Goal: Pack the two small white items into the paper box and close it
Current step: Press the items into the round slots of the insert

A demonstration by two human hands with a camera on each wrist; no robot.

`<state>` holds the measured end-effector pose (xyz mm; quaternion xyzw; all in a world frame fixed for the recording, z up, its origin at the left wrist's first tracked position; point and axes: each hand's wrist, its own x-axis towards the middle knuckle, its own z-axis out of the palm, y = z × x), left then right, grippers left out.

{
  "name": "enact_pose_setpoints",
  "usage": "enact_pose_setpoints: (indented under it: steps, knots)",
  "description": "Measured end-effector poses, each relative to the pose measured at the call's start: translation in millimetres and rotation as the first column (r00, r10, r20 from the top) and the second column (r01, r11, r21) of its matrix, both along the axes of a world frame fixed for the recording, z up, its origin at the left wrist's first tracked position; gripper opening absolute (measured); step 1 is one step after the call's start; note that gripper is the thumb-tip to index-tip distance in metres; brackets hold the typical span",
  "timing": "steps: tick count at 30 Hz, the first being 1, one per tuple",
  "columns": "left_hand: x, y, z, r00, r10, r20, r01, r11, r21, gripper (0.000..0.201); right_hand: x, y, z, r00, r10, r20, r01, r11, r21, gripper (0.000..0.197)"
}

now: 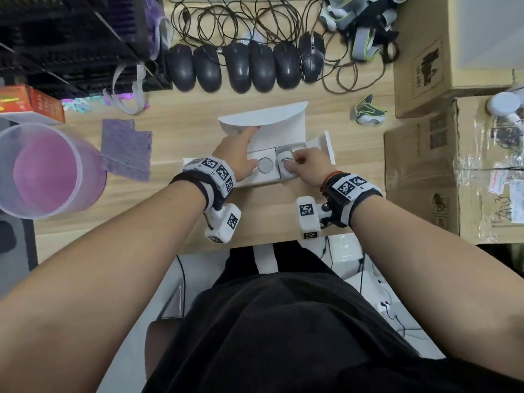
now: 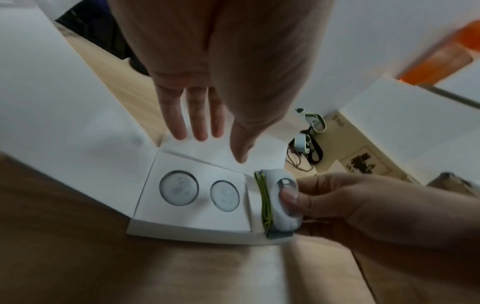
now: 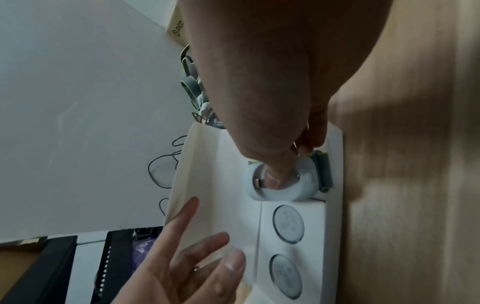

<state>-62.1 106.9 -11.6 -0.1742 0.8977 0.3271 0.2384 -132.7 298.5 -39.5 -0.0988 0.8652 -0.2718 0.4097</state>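
Right hand (image 1: 304, 165) pinched on white item (image 2: 281, 200), pressed into end slot of paper box (image 1: 263, 180) on table; left hand (image 1: 241, 157) flat, fingers spread, against lid. Risked jamming on bunched strap, preventing closure.

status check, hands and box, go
Left hand open, steadying the lid. Right hand pressing white item into paper box. Nothing blocking.

Left hand (image 1: 237, 155) lies flat, fingers straight and spread; right hand (image 1: 307, 165) curled, thumb pressing down.
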Motion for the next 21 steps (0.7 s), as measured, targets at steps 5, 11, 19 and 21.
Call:
enact_pose_setpoints:
  steps: [5, 11, 19, 21]
  knots:
    - [-8.2, 2.8, -13.8, 0.995, -0.096, 0.026, 0.099, 0.981, -0.169, 0.102, -16.0, -1.3, -6.5, 0.997, -0.065, -0.033, 0.065, 0.998, -0.006, 0.044]
    - [-11.8, 2.9, -31.0, 0.977, -0.179, 0.117, 0.201, 0.955, -0.216, 0.122, -25.6, -6.6, -14.9, 0.991, 0.095, -0.091, -0.082, 0.987, 0.139, 0.037]
    - [-2.8, 5.9, -50.8, 0.954, -0.221, 0.201, 0.262, 0.942, -0.208, 0.113, -38.3, -17.5, -18.7, 0.965, 0.260, -0.040, -0.235, 0.920, 0.313, 0.038]
    - [0.2, 5.0, -55.5, 0.956, -0.219, 0.195, 0.256, 0.948, -0.187, 0.106, -39.2, -18.0, -22.4, 0.974, 0.224, -0.038, -0.201, 0.928, 0.313, 0.029]
